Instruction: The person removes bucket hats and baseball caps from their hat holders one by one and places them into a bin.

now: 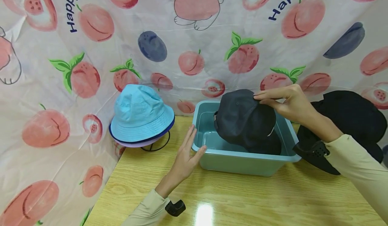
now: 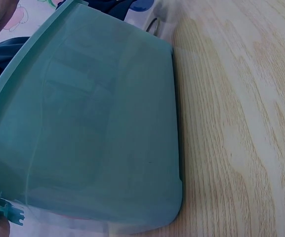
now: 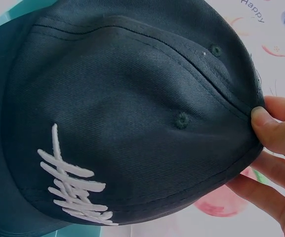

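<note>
Peach-and-strawberry-printed cloth (image 1: 194, 37) covered the background, with "Happy" written on it in 2 places, above a pale wood-grain table (image 1: 136, 192). On the table stood a teal plastic basin (image 1: 236, 167), and a black baseball cap (image 1: 237, 121) was partly inside it, crown up above the rim and peak down within the walls. Whether the peak touched the basin's floor could not be told.

The person's right hand (image 1: 288, 99) pinched the cap at the top of its crown, the thumb (image 3: 275, 131) clamped on the fabric with fingers behind it. Seen from the right wrist, the crown carried white raised lettering (image 3: 75, 185) and 2 stitched eyelets (image 3: 182, 120).

The left hand (image 1: 185, 157) was at the basin's front left corner, its fingers straight and close together, the thumb spread apart from them along the rim; nothing was gripped.

Left of the basin, a light blue bucket hat (image 1: 139, 113) sat over a dark blue brim (image 1: 168, 127) and a lilac brim (image 1: 133, 144), on a black wire stand (image 1: 160, 148). To the right, just beside the basin and partly behind the right forearm, lay black hats (image 1: 351, 118). Cream sleeves (image 1: 351, 165) covered the arms.
</note>
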`<state>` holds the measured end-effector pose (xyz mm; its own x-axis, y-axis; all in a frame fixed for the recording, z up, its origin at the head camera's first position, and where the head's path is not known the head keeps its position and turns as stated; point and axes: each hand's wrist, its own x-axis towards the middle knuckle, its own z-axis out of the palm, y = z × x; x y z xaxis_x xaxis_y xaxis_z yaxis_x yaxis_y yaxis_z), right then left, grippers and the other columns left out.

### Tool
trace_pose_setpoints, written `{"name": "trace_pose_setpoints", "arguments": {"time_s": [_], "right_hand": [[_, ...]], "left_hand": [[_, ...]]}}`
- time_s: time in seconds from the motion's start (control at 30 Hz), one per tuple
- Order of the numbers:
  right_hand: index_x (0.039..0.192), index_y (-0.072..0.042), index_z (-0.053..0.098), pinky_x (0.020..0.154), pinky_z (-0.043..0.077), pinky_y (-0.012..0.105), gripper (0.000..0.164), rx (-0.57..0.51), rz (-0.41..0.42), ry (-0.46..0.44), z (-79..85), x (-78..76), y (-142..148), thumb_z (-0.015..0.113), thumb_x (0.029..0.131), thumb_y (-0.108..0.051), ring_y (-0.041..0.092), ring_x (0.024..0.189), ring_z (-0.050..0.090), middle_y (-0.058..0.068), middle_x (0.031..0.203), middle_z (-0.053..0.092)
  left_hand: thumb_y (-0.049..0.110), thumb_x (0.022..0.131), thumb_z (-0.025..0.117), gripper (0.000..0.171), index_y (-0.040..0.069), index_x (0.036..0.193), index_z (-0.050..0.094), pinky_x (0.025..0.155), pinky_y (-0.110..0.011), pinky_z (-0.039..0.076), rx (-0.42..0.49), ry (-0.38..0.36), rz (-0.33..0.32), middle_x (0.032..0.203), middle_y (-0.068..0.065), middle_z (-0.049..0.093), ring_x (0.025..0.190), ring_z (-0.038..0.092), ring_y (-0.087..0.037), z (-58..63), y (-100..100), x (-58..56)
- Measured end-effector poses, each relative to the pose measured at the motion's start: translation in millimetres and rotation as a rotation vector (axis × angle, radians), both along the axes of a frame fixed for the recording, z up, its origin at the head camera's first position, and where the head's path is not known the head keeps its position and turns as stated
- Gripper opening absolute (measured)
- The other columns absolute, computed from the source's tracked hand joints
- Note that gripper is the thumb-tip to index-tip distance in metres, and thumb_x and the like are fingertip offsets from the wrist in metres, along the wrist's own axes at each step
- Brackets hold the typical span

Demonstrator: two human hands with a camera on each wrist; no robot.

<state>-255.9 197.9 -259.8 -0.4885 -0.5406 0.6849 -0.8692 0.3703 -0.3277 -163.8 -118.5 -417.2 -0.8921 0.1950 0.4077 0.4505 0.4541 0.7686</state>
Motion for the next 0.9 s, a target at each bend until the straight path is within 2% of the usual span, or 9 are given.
{"name": "trace_pose_setpoints", "arguments": {"time_s": [0.1,0.23,0.37,0.67,0.8,0.9], "right_hand": [[0.094,-0.004,0.077,0.061,0.047,0.010,0.036,0.005,0.003,-0.001,-0.8,-0.4,-1,0.073,0.067,0.019,-0.008,0.094,0.060,0.009,0.095,0.072],[0.095,-0.004,0.077,0.051,0.041,0.011,0.036,0.009,0.016,0.003,-2.7,-2.1,-1,0.073,0.067,0.019,-0.006,0.091,0.061,0.009,0.095,0.072],[0.094,-0.004,0.077,0.047,0.037,0.013,0.036,0.022,0.016,0.014,-5.8,-4.6,-1,0.074,0.067,0.019,-0.007,0.090,0.060,0.010,0.094,0.072],[0.092,-0.006,0.077,0.050,0.038,0.013,0.032,0.019,0.011,0.010,-12.5,-8.7,-4,0.075,0.068,0.016,-0.006,0.088,0.061,0.009,0.092,0.073],[0.092,-0.007,0.078,0.047,0.036,0.013,0.032,0.029,-0.001,0.013,-15.4,-9.8,-5,0.076,0.068,0.014,-0.004,0.085,0.062,0.007,0.093,0.073],[0.092,-0.007,0.078,0.050,0.038,0.011,0.032,0.027,0.009,0.002,-17.8,-10.1,-7,0.076,0.068,0.014,-0.002,0.085,0.063,0.007,0.093,0.073]], "left_hand": [[0.038,0.098,0.050,0.070,0.004,0.150,0.021,0.110,-0.048,0.022,0.000,0.001,0.003,0.158,-0.002,0.010,0.143,0.009,-0.014,0.1,0,-0.5],[0.039,0.098,0.050,0.070,0.003,0.150,0.021,0.110,-0.048,0.022,-0.001,-0.001,0.005,0.158,-0.001,0.010,0.143,0.009,-0.013,-0.1,1,-1.5],[0.039,0.098,0.050,0.070,0.004,0.150,0.021,0.109,-0.049,0.022,-0.003,-0.001,0.010,0.158,-0.001,0.010,0.143,0.009,-0.014,-0.2,1,-2.1],[0.039,0.098,0.050,0.070,0.004,0.150,0.021,0.110,-0.049,0.022,0.001,0.000,0.006,0.158,-0.002,0.010,0.143,0.009,-0.014,-0.2,2,-3.1],[0.039,0.098,0.050,0.070,0.005,0.151,0.020,0.110,-0.048,0.022,-0.004,0.000,0.007,0.158,-0.002,0.009,0.143,0.008,-0.013,-0.5,2,-3.8],[0.039,0.098,0.050,0.070,0.005,0.151,0.020,0.110,-0.048,0.022,-0.008,0.004,0.007,0.158,-0.002,0.009,0.143,0.008,-0.013,-0.8,2,-4.0]]}}
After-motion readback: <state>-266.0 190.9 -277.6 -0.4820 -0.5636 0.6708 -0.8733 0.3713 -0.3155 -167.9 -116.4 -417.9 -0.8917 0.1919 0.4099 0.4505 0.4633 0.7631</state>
